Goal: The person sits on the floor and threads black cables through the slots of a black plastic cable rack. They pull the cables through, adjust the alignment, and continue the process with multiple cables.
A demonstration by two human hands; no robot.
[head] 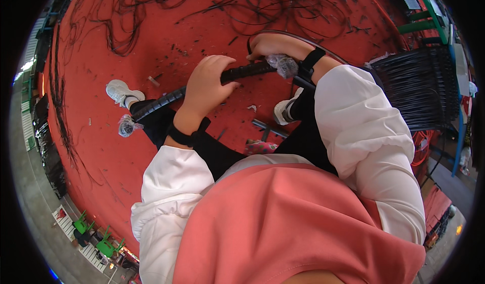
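A long black tube or rod with a spiral-wrapped surface (252,69) lies slantwise across in front of me, over my knee. Clear crumpled plastic wrap (287,66) covers a part at its right end, and another wrapped piece (128,125) sits by its lower left end. My left hand (209,84) rests over the middle of the tube, thumb and fingers apart around it. My right hand (274,46) is bent above the tube's right end, its fingertips close to a thin black strip that curves behind it; the fingers' hold is partly hidden. Both wrists wear black straps.
Tangled black strips (261,2) and small scraps lie on the red floor covering (113,147). A bundle of black strands (416,89) hangs at the right beside a green metal frame (418,26). Green plastic stools (106,247) stand at the lower left.
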